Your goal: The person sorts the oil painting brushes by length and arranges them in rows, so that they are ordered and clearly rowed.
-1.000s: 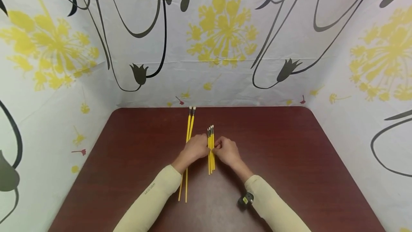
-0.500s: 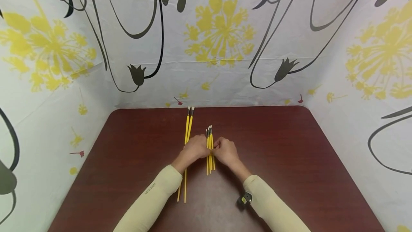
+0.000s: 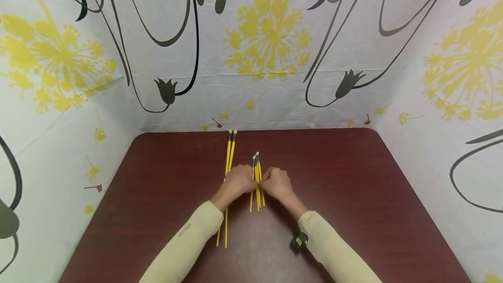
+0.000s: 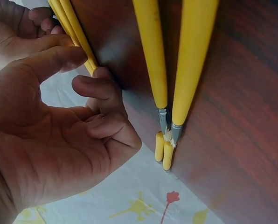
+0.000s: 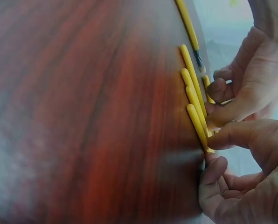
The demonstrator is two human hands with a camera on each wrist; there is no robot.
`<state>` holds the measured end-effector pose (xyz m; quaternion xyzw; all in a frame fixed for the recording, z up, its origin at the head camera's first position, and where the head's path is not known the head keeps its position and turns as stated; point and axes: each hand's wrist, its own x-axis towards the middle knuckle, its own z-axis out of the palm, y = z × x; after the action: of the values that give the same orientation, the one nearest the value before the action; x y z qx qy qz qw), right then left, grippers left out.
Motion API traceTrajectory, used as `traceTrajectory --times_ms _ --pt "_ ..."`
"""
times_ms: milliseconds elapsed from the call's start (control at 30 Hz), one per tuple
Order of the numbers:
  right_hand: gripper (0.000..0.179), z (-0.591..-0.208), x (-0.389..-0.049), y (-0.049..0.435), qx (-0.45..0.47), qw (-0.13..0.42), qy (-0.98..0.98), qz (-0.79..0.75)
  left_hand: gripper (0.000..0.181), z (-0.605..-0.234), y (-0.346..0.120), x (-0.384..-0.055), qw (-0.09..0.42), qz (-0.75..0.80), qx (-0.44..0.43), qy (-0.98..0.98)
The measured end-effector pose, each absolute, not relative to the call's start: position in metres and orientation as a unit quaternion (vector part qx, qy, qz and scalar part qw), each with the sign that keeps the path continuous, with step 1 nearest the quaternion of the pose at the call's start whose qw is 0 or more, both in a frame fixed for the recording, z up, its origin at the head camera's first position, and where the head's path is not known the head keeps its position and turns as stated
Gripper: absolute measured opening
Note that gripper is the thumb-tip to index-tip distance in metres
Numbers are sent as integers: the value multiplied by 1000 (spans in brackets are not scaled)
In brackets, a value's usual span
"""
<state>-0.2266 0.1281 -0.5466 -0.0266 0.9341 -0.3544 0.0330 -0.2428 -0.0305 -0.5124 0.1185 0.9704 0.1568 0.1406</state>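
Observation:
Several short yellow paintbrushes (image 3: 257, 170) stand in a loose bundle between my hands, dark ferrules and pale tips pointing to the far side. My left hand (image 3: 240, 179) pinches the bundle from the left. From the other side, my right hand (image 3: 277, 182) pinches it with thumb and forefinger, its fingertips right beside the left hand's. In the right wrist view the rounded handle ends (image 5: 192, 70) lie staggered, low over the table. Two longer yellow paintbrushes (image 3: 228, 154) lie left of the bundle, partly hidden under my left hand and forearm.
The dark red-brown table (image 3: 334, 178) has rounded far corners. White sheeting (image 3: 275, 112) with yellow and grey flower prints surrounds it on the left, back and right. A small black device (image 3: 299, 242) sits at my right sleeve.
The near handle ends of the short paintbrushes have fanned out, one now apart on the left. Both hands keep nearly the same place. The two longer paintbrushes have not moved.

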Motion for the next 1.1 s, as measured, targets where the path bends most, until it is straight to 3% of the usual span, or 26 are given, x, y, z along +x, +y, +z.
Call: traceTrajectory --times_ms 167,433,767,1100 --pt "28 -556 -237 134 -40 71 931 -355 32 -517 -33 -245 144 167 123 968" --pt "39 -530 -227 125 -15 106 947 -303 37 -511 -32 -240 163 160 114 967" --pt "42 -530 -222 123 -13 87 955 -284 39 -511 -32 -238 148 165 116 968" --pt "41 -529 -221 118 3 63 963 -262 28 -509 -35 -240 151 213 97 960"
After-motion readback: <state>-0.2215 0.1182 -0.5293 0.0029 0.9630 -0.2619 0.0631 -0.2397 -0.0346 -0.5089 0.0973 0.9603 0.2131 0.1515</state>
